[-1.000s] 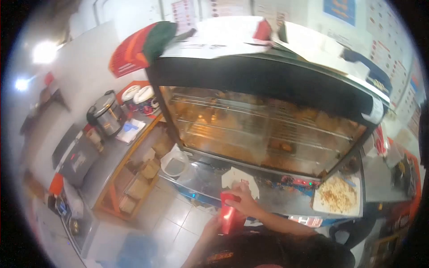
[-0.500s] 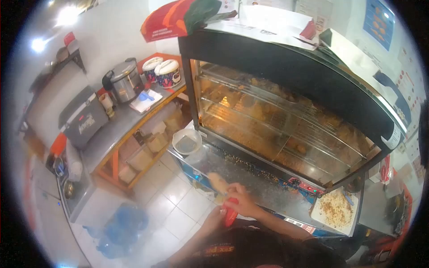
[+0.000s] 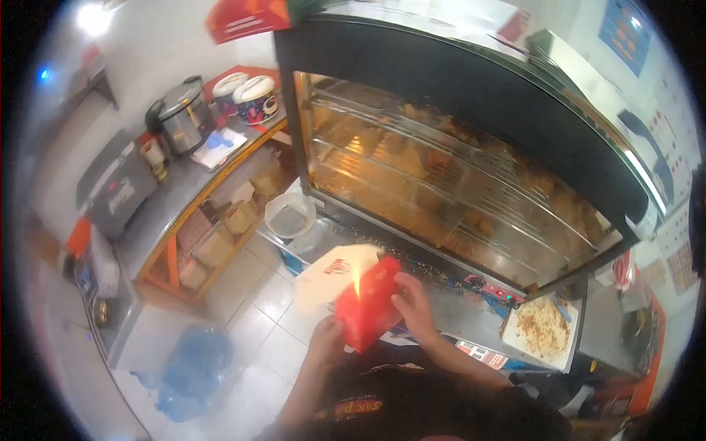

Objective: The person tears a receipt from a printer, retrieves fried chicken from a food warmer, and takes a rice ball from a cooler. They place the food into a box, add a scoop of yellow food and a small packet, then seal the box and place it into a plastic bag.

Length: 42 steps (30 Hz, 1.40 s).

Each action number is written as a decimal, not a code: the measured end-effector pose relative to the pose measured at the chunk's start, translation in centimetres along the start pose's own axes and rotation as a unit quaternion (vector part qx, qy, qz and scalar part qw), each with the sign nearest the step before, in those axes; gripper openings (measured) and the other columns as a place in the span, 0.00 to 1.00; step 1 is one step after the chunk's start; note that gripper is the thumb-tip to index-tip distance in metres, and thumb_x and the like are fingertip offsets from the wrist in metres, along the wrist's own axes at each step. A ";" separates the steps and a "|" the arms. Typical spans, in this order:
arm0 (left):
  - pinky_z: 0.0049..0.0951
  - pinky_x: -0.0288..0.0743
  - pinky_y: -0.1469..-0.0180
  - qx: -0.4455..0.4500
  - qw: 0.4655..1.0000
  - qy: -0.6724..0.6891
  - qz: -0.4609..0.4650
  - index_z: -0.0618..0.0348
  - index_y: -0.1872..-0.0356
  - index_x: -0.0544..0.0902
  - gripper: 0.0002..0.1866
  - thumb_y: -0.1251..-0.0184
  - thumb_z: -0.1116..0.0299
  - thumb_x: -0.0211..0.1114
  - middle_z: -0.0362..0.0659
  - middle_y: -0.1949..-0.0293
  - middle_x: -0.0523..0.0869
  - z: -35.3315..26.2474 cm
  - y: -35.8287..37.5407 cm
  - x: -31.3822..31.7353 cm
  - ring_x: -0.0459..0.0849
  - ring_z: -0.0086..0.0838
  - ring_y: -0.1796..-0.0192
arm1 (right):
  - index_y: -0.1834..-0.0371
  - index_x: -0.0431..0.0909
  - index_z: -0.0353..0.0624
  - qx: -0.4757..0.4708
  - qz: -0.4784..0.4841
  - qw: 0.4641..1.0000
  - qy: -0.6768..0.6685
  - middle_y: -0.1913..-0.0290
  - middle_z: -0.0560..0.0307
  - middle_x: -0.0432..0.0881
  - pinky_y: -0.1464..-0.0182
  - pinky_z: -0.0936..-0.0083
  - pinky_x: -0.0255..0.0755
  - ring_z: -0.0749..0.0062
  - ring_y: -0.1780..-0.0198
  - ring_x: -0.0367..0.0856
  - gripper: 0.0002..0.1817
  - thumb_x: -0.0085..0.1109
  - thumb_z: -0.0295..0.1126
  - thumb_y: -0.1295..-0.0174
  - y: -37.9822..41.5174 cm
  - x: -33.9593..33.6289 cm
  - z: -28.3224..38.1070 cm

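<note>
In front of my body I hold a red takeaway box (image 3: pixel 365 312), slightly blurred by motion. A wide cream panel (image 3: pixel 323 275) with red print spreads out from its far left side; it looks like the box's unfolded inner face or lid. My left hand (image 3: pixel 327 340) is closed on the lower left edge of the box. My right hand (image 3: pixel 414 307) grips the right side, thumb and fingers along the red wall. Beyond the hands stands a lit glass warming cabinet (image 3: pixel 456 176) with browned food on its racks.
A white tray of crumbs (image 3: pixel 540 323) sits to the right on the crumb-strewn metal counter (image 3: pixel 456 312). A clear tub (image 3: pixel 290 215) stands at its left end. On the left side table are a steel pot (image 3: pixel 184 117) and patterned buckets (image 3: pixel 255 99). Blue plastic (image 3: pixel 195 371) lies low at left.
The red piece was small and folded between both hands; now it is spread wide, showing the cream panel. My hands have moved apart, and the view has shifted slightly.
</note>
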<state>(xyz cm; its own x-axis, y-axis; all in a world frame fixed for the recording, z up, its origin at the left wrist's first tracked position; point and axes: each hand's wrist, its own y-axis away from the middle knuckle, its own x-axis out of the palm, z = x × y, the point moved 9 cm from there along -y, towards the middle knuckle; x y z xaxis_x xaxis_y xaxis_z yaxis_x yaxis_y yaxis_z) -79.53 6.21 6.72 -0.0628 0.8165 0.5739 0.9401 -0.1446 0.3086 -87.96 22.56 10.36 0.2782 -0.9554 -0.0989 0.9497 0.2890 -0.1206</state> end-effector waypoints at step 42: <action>0.34 0.74 0.43 -0.096 0.985 0.076 0.117 0.60 0.40 0.71 0.20 0.32 0.70 0.59 0.45 0.46 0.80 -3.8 -9.3 6.1 0.80 0.32 0.47 | 0.70 0.75 0.42 -0.357 0.051 0.918 0.167 0.51 0.54 0.74 0.43 0.64 0.66 0.58 0.46 0.72 0.13 0.73 0.29 0.51 1.8 -1.4 14.1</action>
<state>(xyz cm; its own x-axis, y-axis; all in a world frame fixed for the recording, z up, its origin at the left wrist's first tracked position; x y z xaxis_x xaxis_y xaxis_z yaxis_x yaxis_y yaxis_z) -89.95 10.42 10.26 0.0854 0.6568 0.7492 0.8545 -0.4349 0.2839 -84.61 23.58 24.23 0.1873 -0.8837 -0.4289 0.5523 0.4558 -0.6980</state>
